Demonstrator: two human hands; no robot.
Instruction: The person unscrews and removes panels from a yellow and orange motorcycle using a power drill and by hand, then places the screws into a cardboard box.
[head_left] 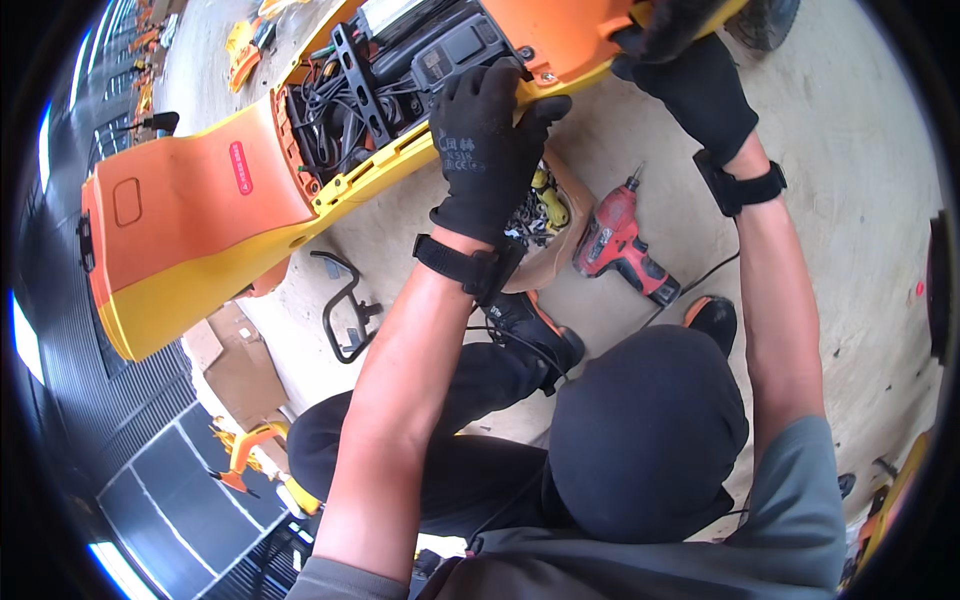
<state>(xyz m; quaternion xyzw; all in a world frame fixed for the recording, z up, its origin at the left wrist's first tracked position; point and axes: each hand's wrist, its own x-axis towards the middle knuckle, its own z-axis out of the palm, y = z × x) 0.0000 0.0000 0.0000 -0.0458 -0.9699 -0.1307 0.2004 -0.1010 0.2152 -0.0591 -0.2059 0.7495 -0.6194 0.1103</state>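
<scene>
A long orange-and-yellow vehicle body (215, 185) lies across the upper left, its middle compartment uncovered. Inside it show tangled black cables (325, 125), a slotted black metal bracket (362, 85) and a black box (455, 60). My left hand (475, 150), in a black glove, curls its fingers over the yellow side edge beside the box, thumb held apart. Farther right, my black-gloved right hand (705, 100) closes round the yellow edge near the orange cover (565, 40). Its fingers are partly hidden at the top, and a small tool there cannot be ruled out.
A red cordless drill (620, 240) lies on the floor between my arms, beside an open cardboard box (560, 250) of small hardware. A bent black tubular part (340, 315) and flattened cardboard (245, 365) lie at left. A wheel (765, 22) shows at upper right.
</scene>
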